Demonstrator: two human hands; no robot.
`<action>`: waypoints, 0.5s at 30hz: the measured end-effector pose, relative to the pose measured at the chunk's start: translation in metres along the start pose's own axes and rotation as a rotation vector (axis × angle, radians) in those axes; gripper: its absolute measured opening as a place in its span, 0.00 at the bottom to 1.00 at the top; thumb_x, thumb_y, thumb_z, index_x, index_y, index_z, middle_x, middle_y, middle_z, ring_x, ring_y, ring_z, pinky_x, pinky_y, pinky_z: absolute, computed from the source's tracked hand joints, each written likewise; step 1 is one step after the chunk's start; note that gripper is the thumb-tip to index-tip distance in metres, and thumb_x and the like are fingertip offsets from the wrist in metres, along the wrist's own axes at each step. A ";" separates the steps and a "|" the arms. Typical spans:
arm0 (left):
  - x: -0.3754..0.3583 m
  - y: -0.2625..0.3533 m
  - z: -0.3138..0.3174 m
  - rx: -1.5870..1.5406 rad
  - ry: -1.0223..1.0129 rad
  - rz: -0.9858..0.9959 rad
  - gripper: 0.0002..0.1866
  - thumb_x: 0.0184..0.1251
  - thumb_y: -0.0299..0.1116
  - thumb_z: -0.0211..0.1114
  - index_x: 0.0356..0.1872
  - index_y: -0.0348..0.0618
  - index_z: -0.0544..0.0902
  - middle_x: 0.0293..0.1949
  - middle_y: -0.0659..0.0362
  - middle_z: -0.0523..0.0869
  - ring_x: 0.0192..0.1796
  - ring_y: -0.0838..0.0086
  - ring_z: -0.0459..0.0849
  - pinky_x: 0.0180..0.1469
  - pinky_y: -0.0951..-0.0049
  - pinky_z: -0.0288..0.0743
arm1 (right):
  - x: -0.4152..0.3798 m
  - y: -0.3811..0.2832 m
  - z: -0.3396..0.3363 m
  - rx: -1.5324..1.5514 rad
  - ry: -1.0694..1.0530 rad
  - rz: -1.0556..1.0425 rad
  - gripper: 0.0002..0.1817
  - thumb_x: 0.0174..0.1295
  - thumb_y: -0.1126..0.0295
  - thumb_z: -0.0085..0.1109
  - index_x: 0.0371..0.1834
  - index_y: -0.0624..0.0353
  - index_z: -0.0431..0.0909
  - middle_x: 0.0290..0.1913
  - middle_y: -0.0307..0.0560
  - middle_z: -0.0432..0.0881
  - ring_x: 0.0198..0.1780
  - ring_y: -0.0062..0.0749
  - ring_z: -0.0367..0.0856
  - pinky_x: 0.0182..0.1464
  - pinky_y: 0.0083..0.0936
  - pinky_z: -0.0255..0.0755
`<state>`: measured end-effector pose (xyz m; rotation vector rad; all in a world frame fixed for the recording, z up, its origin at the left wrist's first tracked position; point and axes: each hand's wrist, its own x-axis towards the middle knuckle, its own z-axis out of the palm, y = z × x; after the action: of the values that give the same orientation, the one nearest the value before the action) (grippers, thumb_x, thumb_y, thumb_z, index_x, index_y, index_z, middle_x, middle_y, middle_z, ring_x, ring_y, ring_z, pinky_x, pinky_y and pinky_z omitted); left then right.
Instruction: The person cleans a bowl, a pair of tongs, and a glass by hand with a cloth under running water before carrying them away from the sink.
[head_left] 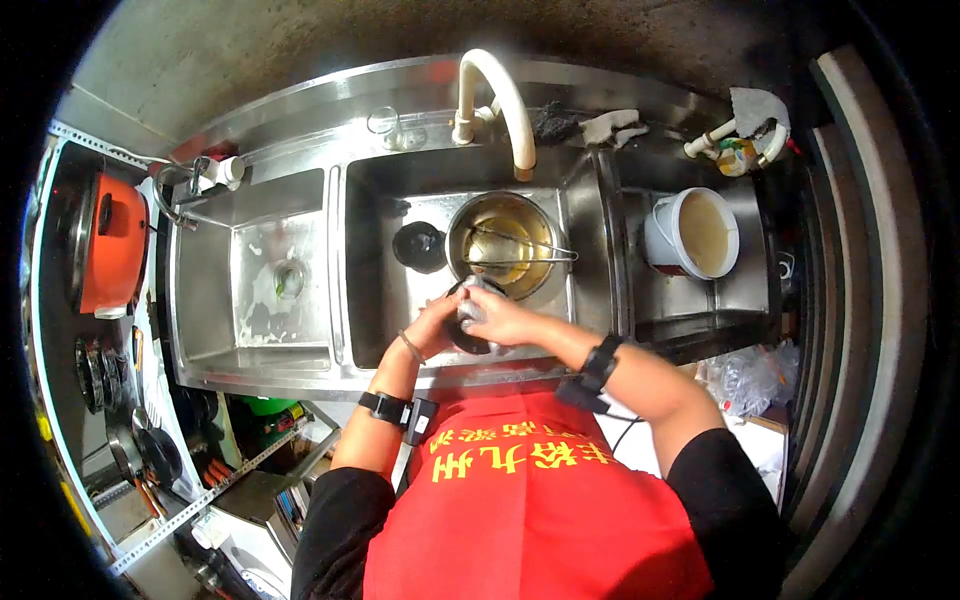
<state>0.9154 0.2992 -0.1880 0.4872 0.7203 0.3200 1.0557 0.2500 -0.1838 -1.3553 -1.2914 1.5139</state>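
The left hand (430,328) and right hand (500,318) close round a dark dish (468,342), seemingly to steady it. It is low over the sink (395,290), beside the metal bowl (543,217), probably so drips land inside.

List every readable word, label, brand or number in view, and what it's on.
Red apron, large yellow row, upside down in this view: "九州"; the rest is partly hidden by folds.
Same apron, smaller yellow row: seems to include "高粱", not certain.
Yellow-labelled bottle by the right-hand tap: too small to read.
No other text is readable.
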 end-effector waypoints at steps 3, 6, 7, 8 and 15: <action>0.012 -0.002 -0.010 0.049 -0.004 0.057 0.26 0.62 0.47 0.54 0.55 0.40 0.66 0.50 0.57 0.73 0.50 0.71 0.73 0.51 0.69 0.68 | 0.005 0.010 0.016 0.635 0.117 0.322 0.22 0.44 0.77 0.59 0.45 0.62 0.66 0.41 0.43 0.72 0.40 0.23 0.71 0.41 0.21 0.68; 0.011 -0.007 -0.011 0.144 0.038 0.108 0.25 0.63 0.44 0.54 0.55 0.38 0.66 0.51 0.56 0.72 0.52 0.72 0.72 0.54 0.70 0.65 | 0.018 0.059 0.016 -0.050 0.004 0.182 0.21 0.42 0.78 0.58 0.44 0.63 0.67 0.39 0.48 0.74 0.39 0.31 0.75 0.40 0.25 0.71; 0.011 -0.009 -0.013 0.177 0.054 0.097 0.25 0.63 0.44 0.54 0.55 0.38 0.66 0.51 0.55 0.72 0.52 0.72 0.71 0.55 0.70 0.64 | 0.008 0.020 0.010 -0.513 0.003 0.094 0.20 0.41 0.78 0.56 0.42 0.65 0.69 0.39 0.56 0.76 0.38 0.44 0.76 0.41 0.32 0.72; 0.013 -0.011 -0.015 0.209 0.069 0.089 0.25 0.62 0.43 0.55 0.56 0.38 0.65 0.51 0.55 0.72 0.53 0.71 0.70 0.56 0.70 0.63 | 0.006 0.028 0.007 -0.594 0.099 -0.276 0.21 0.40 0.77 0.56 0.42 0.66 0.70 0.40 0.61 0.75 0.40 0.54 0.75 0.42 0.39 0.71; 0.012 0.028 -0.016 0.300 0.153 0.095 0.22 0.62 0.43 0.54 0.52 0.38 0.69 0.43 0.56 0.76 0.46 0.72 0.74 0.47 0.76 0.68 | 0.040 -0.023 -0.002 -0.227 -0.256 0.329 0.18 0.42 0.65 0.58 0.33 0.70 0.74 0.29 0.56 0.79 0.30 0.35 0.77 0.33 0.28 0.70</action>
<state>0.9099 0.3329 -0.1901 0.7890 0.9011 0.3425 1.0477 0.2936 -0.1716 -1.6214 -1.4888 1.8565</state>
